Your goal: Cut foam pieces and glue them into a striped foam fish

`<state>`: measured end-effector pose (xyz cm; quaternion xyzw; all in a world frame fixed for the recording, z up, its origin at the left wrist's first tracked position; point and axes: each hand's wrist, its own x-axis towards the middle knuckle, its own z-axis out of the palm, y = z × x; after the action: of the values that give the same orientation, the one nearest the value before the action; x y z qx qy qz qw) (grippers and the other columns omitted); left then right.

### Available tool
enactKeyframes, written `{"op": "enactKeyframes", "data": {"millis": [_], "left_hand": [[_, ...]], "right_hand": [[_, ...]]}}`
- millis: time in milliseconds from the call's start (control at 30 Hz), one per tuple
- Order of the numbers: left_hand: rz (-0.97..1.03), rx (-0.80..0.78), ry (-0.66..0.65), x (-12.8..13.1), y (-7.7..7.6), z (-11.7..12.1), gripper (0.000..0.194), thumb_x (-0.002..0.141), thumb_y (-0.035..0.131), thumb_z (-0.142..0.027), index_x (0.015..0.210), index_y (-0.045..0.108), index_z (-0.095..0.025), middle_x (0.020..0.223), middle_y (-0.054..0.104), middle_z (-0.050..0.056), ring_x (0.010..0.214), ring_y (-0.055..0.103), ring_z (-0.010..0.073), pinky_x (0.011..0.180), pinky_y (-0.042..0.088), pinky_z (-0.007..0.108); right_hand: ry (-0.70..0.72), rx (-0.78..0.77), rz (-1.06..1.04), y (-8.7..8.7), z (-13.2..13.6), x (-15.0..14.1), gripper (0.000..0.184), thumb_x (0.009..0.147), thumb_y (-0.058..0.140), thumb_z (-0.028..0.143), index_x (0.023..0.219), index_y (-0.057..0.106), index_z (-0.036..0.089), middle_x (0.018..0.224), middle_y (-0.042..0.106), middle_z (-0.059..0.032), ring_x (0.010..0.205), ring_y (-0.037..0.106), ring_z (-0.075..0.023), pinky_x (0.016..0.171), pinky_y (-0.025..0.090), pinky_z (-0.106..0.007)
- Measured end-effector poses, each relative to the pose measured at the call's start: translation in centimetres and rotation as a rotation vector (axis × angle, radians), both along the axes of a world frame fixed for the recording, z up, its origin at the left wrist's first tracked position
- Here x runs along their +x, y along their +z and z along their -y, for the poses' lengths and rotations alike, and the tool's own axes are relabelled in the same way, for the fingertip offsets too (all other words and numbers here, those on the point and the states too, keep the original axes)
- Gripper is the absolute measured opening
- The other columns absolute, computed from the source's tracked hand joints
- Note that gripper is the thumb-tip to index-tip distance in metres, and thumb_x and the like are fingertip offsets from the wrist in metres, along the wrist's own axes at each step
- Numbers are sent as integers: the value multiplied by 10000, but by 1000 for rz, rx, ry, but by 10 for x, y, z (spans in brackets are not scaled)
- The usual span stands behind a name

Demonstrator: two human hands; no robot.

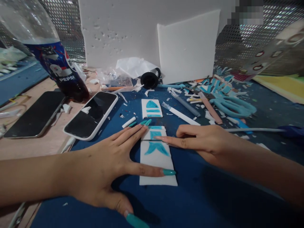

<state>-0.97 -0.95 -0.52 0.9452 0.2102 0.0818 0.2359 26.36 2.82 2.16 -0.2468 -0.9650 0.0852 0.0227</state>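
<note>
A white foam strip (156, 171) painted with a turquoise fish lies in sections on the blue mat. The tail section is nearest me, and a thin dark line separates it from the small turquoise-marked piece (154, 135) above. Farther up lies a separate head piece (152, 108). My left hand (111, 158), with long teal nails, is spread palm down; its fingertips touch the upper end of the strip and its index finger crosses the lower part. My right hand (204, 141) extends its index finger onto the small piece, other fingers curled, thumb hidden.
Two phones (35, 114) and a Pepsi bottle (59, 66) stand or lie at left. White foam sheets (190, 47) lean behind. Foam scraps, a black spool (150, 79), markers (181, 113) and blue-handled scissors (234, 104) are scattered beyond the strip.
</note>
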Motion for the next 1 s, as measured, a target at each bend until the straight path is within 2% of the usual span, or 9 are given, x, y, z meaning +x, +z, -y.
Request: {"op": "enactKeyframes", "data": {"millis": [100, 267, 533, 700, 1000], "left_hand": [[-14, 5, 4, 0, 1, -1, 786, 681, 711, -572, 1375, 386, -400, 1566, 34, 56, 1375, 79, 465, 1030, 174, 703], [14, -1, -2, 1, 2, 0, 767, 695, 724, -528, 1373, 392, -397, 1565, 72, 31, 1379, 88, 450, 1048, 155, 685], [-18, 19, 4, 2, 1, -1, 775, 683, 716, -561, 1371, 391, -409, 1566, 33, 62, 1357, 98, 502, 1002, 194, 731], [-55, 28, 18, 0, 0, 0, 811, 680, 694, -602, 1388, 332, -443, 1566, -38, 55, 1364, 77, 498, 997, 237, 721], [-47, 23, 27, 1, -1, 2, 839, 662, 682, -643, 1393, 329, -430, 1568, 5, 55, 1379, 86, 470, 1036, 214, 689]], "right_hand": [[13, -3, 3, 1, -2, -1, 595, 777, 325, -43, 1238, 605, 209, 781, 586, -46, 625, 570, -120, 577, 454, -211], [41, 7, 15, 0, -4, -2, 634, 741, 333, -61, 1230, 609, 233, 852, 625, -52, 674, 604, -120, 596, 472, -208], [98, 122, 52, 0, -2, -9, 696, 650, 336, -71, 1214, 621, 220, 955, 676, -76, 790, 647, -166, 650, 515, -241], [145, 143, 52, 3, -5, -9, 705, 637, 314, -75, 1227, 610, 174, 932, 681, -89, 731, 646, -156, 582, 501, -220], [202, 278, 9, 0, 0, -2, 664, 683, 271, -82, 1228, 591, 120, 818, 669, -85, 654, 618, -155, 547, 487, -231]]}}
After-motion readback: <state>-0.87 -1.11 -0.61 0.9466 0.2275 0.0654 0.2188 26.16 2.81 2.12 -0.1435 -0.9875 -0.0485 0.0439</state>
